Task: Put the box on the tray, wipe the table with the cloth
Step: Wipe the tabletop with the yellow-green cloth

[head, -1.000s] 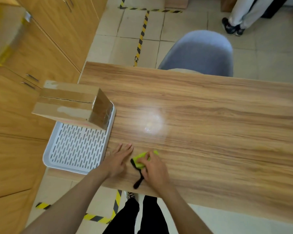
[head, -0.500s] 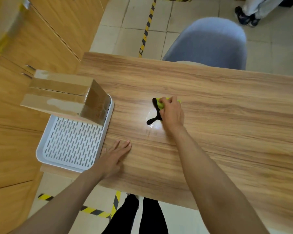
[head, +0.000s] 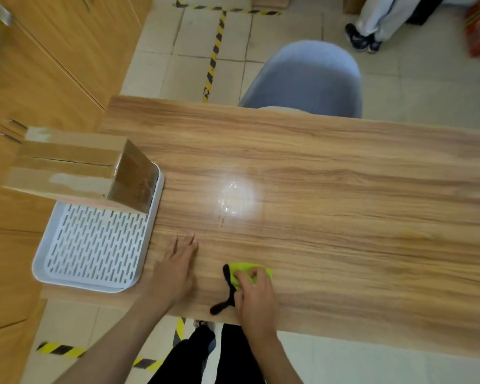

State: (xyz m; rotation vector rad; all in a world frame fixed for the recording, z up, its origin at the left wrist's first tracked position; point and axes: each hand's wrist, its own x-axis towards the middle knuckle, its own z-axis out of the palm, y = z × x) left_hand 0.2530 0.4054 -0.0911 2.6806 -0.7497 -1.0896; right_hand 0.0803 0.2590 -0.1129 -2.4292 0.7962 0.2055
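Note:
A brown cardboard box [head: 75, 170] stands on the far part of the white slotted tray [head: 94, 253] at the table's left end. My right hand [head: 257, 296] presses a lime-green cloth [head: 248, 270] with a black loop onto the wooden table [head: 344, 217] near its front edge. Flat on the table lies my left hand [head: 175, 270], fingers apart, between the tray and the cloth, holding nothing.
A blue-grey chair [head: 305, 79] is tucked in at the table's far side. Wooden cabinets [head: 39, 65] run along the left. Someone's legs and dark shoes [head: 363, 41] stand on the tiled floor at the back right. A glare spot shines mid-table.
My right hand pushed the cloth out to the middle of the table, then drew it back toward the front edge. The left hand, box and tray stayed put.

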